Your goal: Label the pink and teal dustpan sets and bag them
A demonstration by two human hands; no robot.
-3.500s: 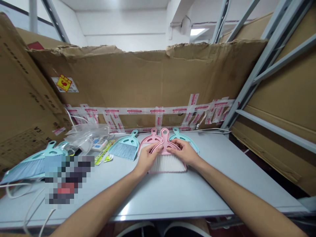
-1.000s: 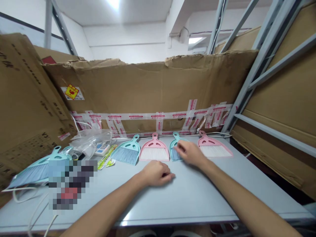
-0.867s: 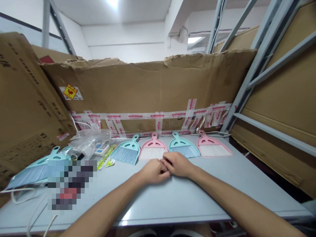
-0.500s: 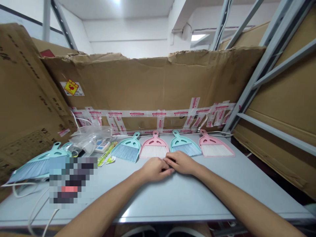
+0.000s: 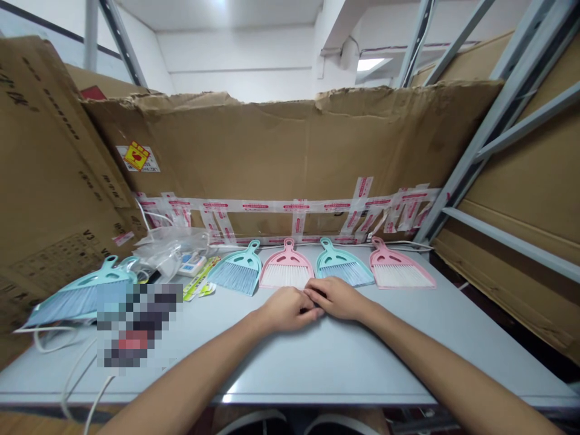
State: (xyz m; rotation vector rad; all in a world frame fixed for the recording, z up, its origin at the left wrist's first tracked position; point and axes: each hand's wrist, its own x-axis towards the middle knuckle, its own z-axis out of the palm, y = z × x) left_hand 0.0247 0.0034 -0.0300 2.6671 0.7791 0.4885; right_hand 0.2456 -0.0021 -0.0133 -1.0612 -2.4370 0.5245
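Observation:
My left hand (image 5: 290, 309) rests on the grey tabletop (image 5: 362, 362), its fingers curled in and the thumb along the front. Against it, my right hand (image 5: 338, 297) lies with bent fingers touching the left fingers. No object shows in either hand. Just behind them a row of dustpans with small brushes lies flat: a teal dustpan (image 5: 241, 257), a pink dustpan (image 5: 289, 257), a second teal dustpan (image 5: 342, 257) and a second pink dustpan (image 5: 394, 257). The right hand's fingers slightly overlap the lower edge of the second teal one in view.
Another teal dustpan (image 5: 97, 281) stands at the left, by a blurred-out item (image 5: 140, 326) and white cables (image 5: 67, 386). Clear plastic bags (image 5: 167, 248) and a green-yellow packet (image 5: 202, 281) lie nearby. A taped cardboard sheet (image 5: 281, 151) backs the table; metal shelving (image 5: 521, 241) runs along the right.
The view has shifted slightly, so the things on the table appear a little further right. Both hands stay together in the same pose; no dustpan has moved.

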